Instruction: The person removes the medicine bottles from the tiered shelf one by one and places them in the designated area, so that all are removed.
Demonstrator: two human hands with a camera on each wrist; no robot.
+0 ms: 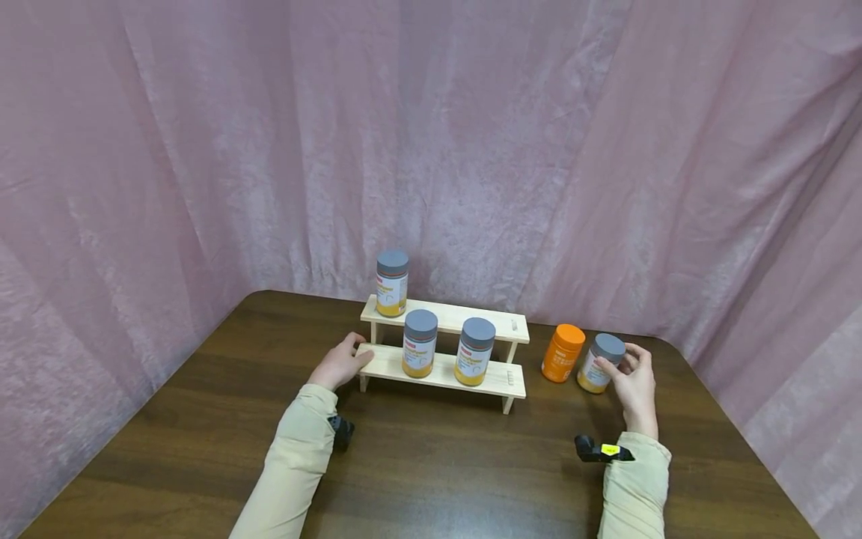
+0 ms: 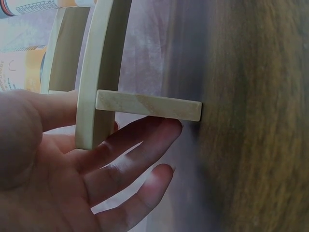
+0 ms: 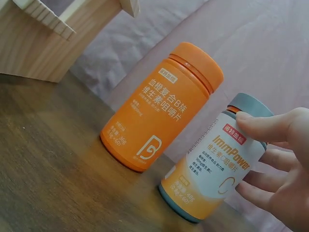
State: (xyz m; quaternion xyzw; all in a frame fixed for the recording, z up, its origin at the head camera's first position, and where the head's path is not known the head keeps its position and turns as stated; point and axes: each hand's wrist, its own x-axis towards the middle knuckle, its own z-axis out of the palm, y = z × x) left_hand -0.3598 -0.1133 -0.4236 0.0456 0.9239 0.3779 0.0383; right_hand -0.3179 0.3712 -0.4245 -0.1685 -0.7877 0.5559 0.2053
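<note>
My left hand (image 1: 340,363) grips the left end of the wooden two-tier rack's lower shelf (image 1: 384,362). In the left wrist view the thumb lies over the board (image 2: 94,72), with fingers beneath it beside the short leg (image 2: 149,105). On the right, my right hand (image 1: 634,385) holds a grey-lidded vitamin bottle (image 1: 598,367) around its side, thumb near the lid. Its white and yellow label (image 3: 207,164) faces the right wrist camera. Just left of it an orange vitamin bottle (image 3: 161,108) stands upright on the table.
One grey-lidded bottle (image 1: 392,284) stands at the left of the upper shelf (image 1: 465,317). Two more, a left one (image 1: 419,346) and a right one (image 1: 474,353), stand on the lower shelf. Behind the brown table (image 1: 431,464) hangs a pink curtain (image 1: 471,150).
</note>
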